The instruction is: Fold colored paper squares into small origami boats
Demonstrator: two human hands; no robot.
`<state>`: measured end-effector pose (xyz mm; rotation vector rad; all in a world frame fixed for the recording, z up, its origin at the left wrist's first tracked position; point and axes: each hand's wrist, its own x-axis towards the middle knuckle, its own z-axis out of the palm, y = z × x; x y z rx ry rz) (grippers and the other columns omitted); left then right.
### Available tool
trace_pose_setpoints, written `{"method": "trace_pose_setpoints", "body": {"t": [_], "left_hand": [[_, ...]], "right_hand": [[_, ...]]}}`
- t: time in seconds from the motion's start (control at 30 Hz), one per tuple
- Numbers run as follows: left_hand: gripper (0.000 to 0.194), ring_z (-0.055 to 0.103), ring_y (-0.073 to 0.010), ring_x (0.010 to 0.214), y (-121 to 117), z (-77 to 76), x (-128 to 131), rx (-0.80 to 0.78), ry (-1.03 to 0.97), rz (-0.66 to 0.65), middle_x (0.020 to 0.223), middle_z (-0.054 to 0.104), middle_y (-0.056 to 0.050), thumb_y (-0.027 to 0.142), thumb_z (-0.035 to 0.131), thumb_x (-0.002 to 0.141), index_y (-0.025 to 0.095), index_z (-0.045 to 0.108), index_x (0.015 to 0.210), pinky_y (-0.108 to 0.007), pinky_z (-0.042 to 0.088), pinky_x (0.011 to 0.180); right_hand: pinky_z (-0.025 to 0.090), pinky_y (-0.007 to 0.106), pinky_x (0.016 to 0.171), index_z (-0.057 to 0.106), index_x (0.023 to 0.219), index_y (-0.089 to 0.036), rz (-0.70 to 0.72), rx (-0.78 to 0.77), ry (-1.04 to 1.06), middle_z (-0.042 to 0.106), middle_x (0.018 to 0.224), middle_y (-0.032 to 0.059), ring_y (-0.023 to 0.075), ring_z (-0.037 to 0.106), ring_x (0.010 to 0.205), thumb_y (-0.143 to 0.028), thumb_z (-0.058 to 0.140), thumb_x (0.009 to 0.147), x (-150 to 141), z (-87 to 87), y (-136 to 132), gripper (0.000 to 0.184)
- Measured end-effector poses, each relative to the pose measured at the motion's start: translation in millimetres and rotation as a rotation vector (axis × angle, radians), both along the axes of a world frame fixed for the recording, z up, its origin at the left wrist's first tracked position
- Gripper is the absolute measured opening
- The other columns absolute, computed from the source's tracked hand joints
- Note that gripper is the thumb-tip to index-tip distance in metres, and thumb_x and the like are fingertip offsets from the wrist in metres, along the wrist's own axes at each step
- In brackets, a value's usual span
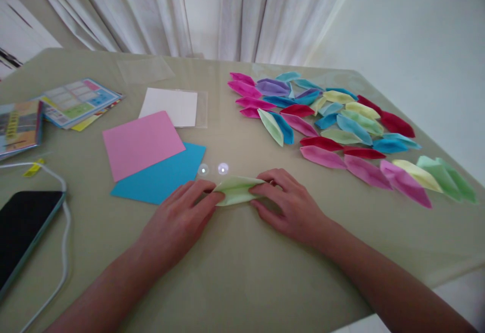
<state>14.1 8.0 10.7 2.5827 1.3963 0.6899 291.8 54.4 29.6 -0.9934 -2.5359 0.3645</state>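
Head view: pale-green folded paper (235,192), long axis crosswise; left hand (186,208), right hand (290,204) pinch 1 end each.

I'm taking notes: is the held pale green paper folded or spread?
Folded: the pale green paper, between left hand and right hand, is narrow and creased.

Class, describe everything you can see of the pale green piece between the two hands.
The pale green piece looks like folded paper, matte, longer from side to side than front to back. The left hand pinches its left end and the right hand its right, partly covering both. It appears low over the table; whether they touch is unclear, as are its finer creases.
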Motion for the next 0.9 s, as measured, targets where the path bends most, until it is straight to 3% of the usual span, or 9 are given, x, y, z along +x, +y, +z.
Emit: {"method": "trace_pose_setpoints", "body": {"t": [0.1,0.27,0.47,0.67,0.73,0.9], "left_hand": [[0.024,0.068,-0.0234,0.107,1,2.2,0,-0.018,-0.065,0.042,0.117,0.069,-0.008,0.021,0.049,0.107,0.022,0.071,0.116,-0.033,0.053,0.095],[0.02,0.07,-0.0186,0.101,4,9.9,-1,-0.176,-0.289,0.128,0.109,0.071,-0.003,0.031,0.055,0.107,0.025,0.074,0.11,-0.025,0.052,0.092],[0.021,0.066,-0.0175,0.092,9,18.1,-4,-0.351,-0.422,0.114,0.098,0.071,-0.001,0.034,0.055,0.107,0.023,0.072,0.1,-0.025,0.049,0.081],[0.022,0.062,-0.0154,0.086,12,18.7,-9,-0.47,-0.501,0.104,0.093,0.068,0.0,0.038,0.06,0.104,0.022,0.07,0.093,-0.024,0.047,0.076],[0.018,0.064,-0.0157,0.087,11,18.2,-9,-0.502,-0.52,0.105,0.096,0.07,0.0,0.04,0.066,0.101,0.023,0.073,0.096,-0.024,0.047,0.077],[0.022,0.063,-0.0161,0.082,10,19.6,-8,-0.521,-0.569,0.129,0.09,0.069,0.0,0.043,0.069,0.099,0.023,0.074,0.09,-0.024,0.047,0.072]], "right_hand": [[0.057,0.045,0.093,0.069,0.12,-0.02,-0.001,0.044,-0.029,0.067,0.124,0.0152,0.0295,0.065,0.109,-0.029,0.065,0.101,0,0.8,1,0.022],[0.058,0.042,0.092,0.07,0.116,-0.02,-0.024,0.082,0.019,0.069,0.121,0.0145,0.0274,0.068,0.107,-0.02,0.058,0.103,2,4.3,3,0.017],[0.055,0.039,0.102,0.065,0.122,-0.021,-0.021,-0.084,0.19,0.068,0.123,0.0126,0.0239,0.067,0.116,-0.025,0.059,0.106,2,8.3,2,0.017],[0.054,0.028,0.091,0.071,0.105,-0.021,-0.069,-0.252,0.381,0.071,0.111,0.0069,0.0181,0.069,0.103,-0.025,0.068,0.103,1,9.3,6,0.006],[0.054,0.027,0.089,0.073,0.098,-0.02,-0.094,-0.29,0.407,0.071,0.108,0.0062,0.0166,0.07,0.099,-0.022,0.064,0.105,1,10.9,6,0.011],[0.055,0.027,0.087,0.076,0.101,-0.019,-0.056,-0.333,0.404,0.069,0.117,0.0085,0.0183,0.071,0.101,-0.029,0.078,0.096,1,13.1,5,0.011]]}}
